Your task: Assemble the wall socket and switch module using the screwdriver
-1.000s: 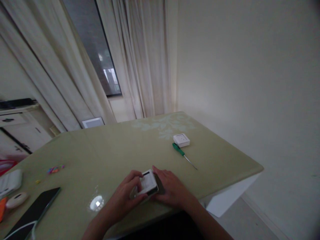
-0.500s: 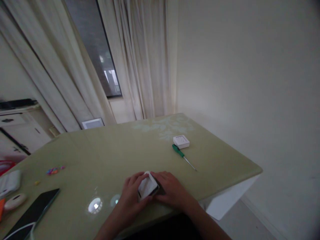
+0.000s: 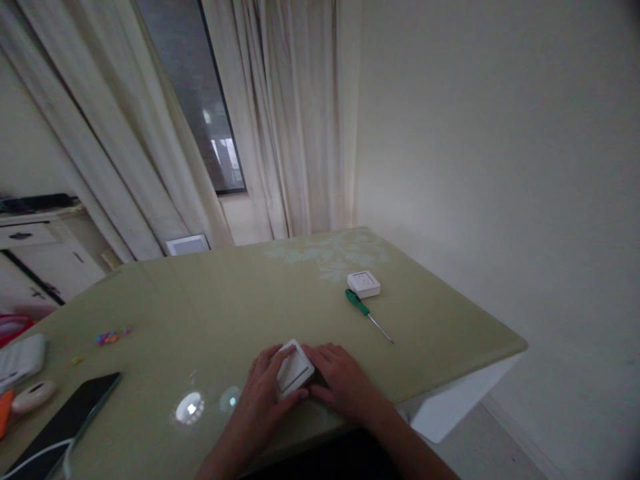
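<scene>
Near the front edge of the table, my left hand (image 3: 263, 392) grips a white square wall plate (image 3: 295, 369) by its left side, with the thumb below and fingers over the top. My right hand (image 3: 345, 385) is curled against the plate's right side, fingertips at its edge. The plate is tilted, and a dark line runs along the lower part of its face; its underside is hidden. Beyond the hands lies a screwdriver (image 3: 357, 302) with a green handle and thin metal shaft. Touching or very near its handle end is a white wall socket (image 3: 365, 284) with small holes.
To the left lie a black phone (image 3: 67, 423) with a white cable (image 3: 43, 455), small colourful beads (image 3: 107, 338), a pinkish rounded object (image 3: 34, 397) and a white case-like object (image 3: 23, 360). The greenish table (image 3: 210, 300) ends at a wall (image 3: 475, 167) on the right.
The white plate has turned in my hands: its dark lower side is now out of sight and its face shows more squarely. Both hands stay around it in nearly the same place.
</scene>
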### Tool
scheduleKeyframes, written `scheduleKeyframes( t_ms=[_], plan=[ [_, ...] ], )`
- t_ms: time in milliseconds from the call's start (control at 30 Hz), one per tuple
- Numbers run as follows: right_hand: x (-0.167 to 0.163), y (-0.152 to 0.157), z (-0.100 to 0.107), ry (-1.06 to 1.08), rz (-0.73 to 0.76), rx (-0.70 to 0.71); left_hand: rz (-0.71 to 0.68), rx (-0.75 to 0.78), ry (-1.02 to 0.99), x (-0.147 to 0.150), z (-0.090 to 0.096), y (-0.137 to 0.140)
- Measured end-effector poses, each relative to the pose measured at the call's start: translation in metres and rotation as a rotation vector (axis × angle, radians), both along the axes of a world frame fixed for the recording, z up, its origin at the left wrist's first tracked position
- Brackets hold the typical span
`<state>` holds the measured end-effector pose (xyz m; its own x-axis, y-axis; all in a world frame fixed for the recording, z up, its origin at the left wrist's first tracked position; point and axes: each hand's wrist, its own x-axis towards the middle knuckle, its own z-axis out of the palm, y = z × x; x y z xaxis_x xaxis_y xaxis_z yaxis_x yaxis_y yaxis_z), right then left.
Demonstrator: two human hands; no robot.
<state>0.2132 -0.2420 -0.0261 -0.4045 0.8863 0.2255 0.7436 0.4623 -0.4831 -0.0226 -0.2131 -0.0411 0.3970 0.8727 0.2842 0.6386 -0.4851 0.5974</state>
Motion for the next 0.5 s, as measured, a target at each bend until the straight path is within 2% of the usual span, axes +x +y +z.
scheduleKeyframes(
  t_ms=[133,200,300,400,500],
  plan=[
    [0.02,0.011,0.011,-0.037,-0.079,0.043,0.093,0.052,-0.015,-0.012,-0.008,0.001],
    [0.043,0.028,0.016,-0.091,-0.212,0.061,0.124,0.054,0.018,-0.019,-0.007,0.005],
    [0.081,0.06,0.017,-0.197,-0.477,0.066,0.092,-0.024,0.098,-0.019,0.003,0.02],
    [0.108,0.082,0.01,-0.293,-0.57,0.056,0.002,-0.085,0.195,0.0,0.016,0.05],
    [0.124,0.082,0.002,-0.355,-0.547,0.09,-0.029,-0.099,0.232,0.034,0.027,0.093]
  ],
)
